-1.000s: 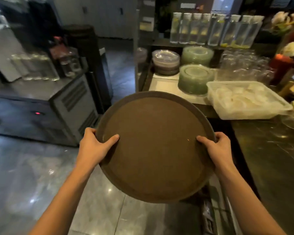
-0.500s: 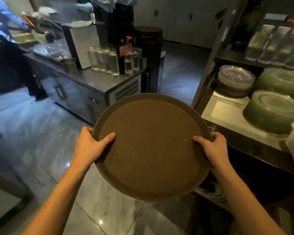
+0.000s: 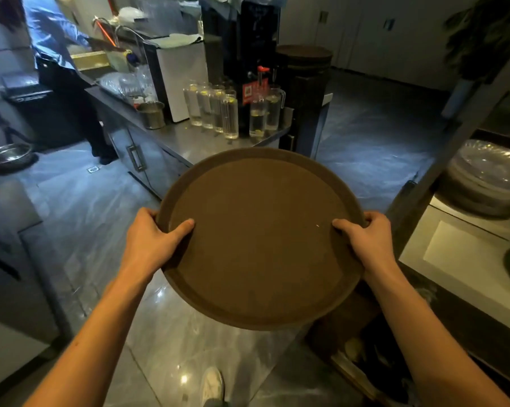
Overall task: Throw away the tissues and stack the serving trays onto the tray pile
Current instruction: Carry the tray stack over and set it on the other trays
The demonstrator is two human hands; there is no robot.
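Observation:
I hold a round brown serving tray [image 3: 259, 239] flat in front of me, above the floor. My left hand [image 3: 152, 240] grips its left rim with the thumb on top. On the opposite rim my right hand [image 3: 365, 242] grips the same way. Nothing lies on the tray. Farther off, a pile of similar brown trays [image 3: 303, 54] sits on a dark stand past the counter's end. No tissues are visible.
A steel counter [image 3: 189, 142] on the left carries several water pitchers [image 3: 218, 110], a metal cup and a dispenser. A person in blue [image 3: 54, 39] works at the far left. A shelf unit [image 3: 459, 248] with stacked plates [image 3: 491, 177] stands to my right. Grey tiled floor [image 3: 374, 148] lies between.
My view has swung left, away from the shelf of plates and bottles toward the counter and tray pile. Both hands keep the same grip on the tray.

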